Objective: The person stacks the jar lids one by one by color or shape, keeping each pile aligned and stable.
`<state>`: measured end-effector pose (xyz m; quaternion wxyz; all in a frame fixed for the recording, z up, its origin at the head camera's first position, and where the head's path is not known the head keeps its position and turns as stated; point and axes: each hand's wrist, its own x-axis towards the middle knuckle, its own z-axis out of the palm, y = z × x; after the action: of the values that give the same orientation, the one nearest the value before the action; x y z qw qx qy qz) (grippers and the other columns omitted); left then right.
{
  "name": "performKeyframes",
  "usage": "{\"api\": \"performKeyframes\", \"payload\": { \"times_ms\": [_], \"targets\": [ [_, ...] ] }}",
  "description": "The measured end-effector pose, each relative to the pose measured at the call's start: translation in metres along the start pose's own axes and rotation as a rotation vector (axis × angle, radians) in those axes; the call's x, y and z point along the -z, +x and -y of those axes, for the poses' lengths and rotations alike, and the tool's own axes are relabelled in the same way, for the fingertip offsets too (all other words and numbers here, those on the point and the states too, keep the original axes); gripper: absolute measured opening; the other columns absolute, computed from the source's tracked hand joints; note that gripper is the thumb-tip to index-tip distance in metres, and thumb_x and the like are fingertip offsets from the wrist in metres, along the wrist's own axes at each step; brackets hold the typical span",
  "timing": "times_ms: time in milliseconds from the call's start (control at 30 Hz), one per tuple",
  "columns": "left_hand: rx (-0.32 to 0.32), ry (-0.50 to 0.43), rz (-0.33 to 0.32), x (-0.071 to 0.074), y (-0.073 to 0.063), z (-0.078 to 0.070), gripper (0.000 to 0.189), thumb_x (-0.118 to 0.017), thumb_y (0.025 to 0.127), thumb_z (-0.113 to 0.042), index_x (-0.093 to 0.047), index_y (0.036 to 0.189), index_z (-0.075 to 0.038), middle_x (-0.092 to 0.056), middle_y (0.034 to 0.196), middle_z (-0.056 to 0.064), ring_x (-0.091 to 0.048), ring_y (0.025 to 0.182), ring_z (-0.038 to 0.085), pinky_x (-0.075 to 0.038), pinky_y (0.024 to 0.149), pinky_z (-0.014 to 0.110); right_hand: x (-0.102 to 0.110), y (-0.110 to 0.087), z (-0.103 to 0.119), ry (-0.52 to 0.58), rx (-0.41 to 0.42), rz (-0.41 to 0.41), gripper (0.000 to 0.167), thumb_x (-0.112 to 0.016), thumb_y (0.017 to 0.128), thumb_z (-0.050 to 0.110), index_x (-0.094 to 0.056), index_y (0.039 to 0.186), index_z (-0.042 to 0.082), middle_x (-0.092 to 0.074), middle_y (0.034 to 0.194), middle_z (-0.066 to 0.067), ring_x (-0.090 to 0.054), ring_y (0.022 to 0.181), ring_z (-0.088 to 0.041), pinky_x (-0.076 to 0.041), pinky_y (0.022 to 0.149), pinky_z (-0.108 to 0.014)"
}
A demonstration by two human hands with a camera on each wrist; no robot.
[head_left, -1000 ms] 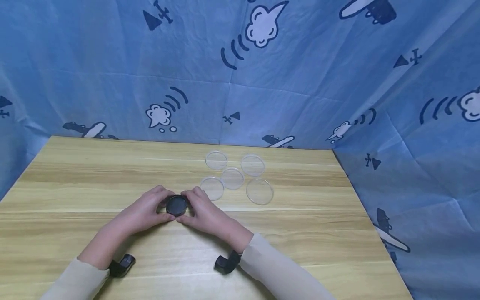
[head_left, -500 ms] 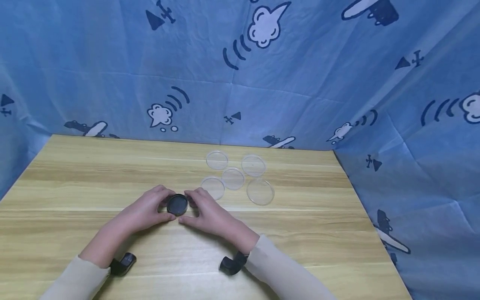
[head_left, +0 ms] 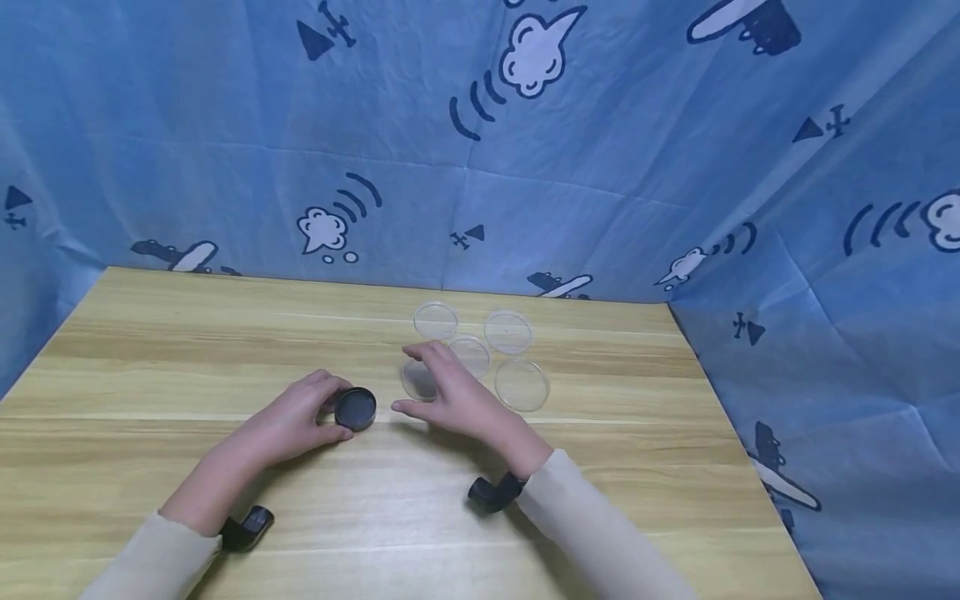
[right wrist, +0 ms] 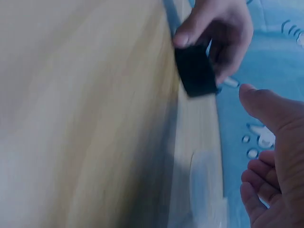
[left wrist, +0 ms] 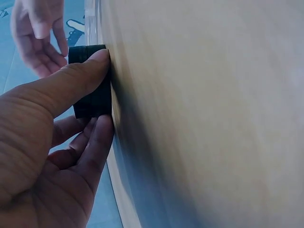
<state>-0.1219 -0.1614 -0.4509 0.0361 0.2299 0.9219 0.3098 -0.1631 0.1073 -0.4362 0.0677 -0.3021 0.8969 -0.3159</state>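
Note:
A short black cylinder (head_left: 356,409) with a raised rim round its dark top stands on the wooden table. My left hand (head_left: 303,417) grips it from the left, thumb at the near side and fingers behind. In the left wrist view, the thumb and fingertips press the side of the black cylinder (left wrist: 92,88) down at the tabletop. To its right, my right hand (head_left: 461,398) hovers with thumb and fingers spread apart, holding nothing. It partly covers the front-left clear round disc (head_left: 417,382). In the right wrist view, a gap separates the right hand (right wrist: 278,152) from the cylinder.
Several other clear discs lie behind and right of the right hand, among them a front-right disc (head_left: 522,385), a back-right disc (head_left: 508,332) and a back-left disc (head_left: 436,320). A blue printed curtain (head_left: 412,125) borders the table (head_left: 225,350) at the back and right.
My right hand has let go of the black cylinder and moved right and slightly away from me, its fingers spreading, to over the clear discs. My left hand keeps its grip in place.

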Motion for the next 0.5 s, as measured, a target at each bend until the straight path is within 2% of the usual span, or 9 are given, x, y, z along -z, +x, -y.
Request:
{"api": "performKeyframes", "payload": {
  "times_ms": [267, 500],
  "targets": [
    [0.012, -0.013, -0.001, -0.001, -0.001, 0.000, 0.053, -0.090, 0.081, -0.018, -0.067, 0.124, 0.003, -0.067, 0.109, 0.011, -0.065, 0.099, 0.021, -0.056, 0.091, 0.047, 0.008, 0.006, -0.024, -0.086, -0.066, 0.025, 0.090, -0.082, 0.090, 0.042, -0.038, 0.158, 0.005, -0.047, 0.156, -0.014, -0.047, 0.146, -0.029, -0.039, 0.123, -0.044],
    [0.023, -0.023, 0.004, 0.000, 0.000, 0.000, 0.051, -0.090, 0.081, -0.017, -0.068, 0.123, 0.003, -0.067, 0.108, 0.010, -0.064, 0.097, 0.020, -0.056, 0.090, 0.045, 0.012, 0.008, -0.031, -0.132, -0.080, 0.080, 0.096, -0.084, 0.087, 0.045, -0.037, 0.159, 0.003, -0.045, 0.158, -0.016, -0.043, 0.149, -0.032, -0.036, 0.126, -0.045]
  ]
}}
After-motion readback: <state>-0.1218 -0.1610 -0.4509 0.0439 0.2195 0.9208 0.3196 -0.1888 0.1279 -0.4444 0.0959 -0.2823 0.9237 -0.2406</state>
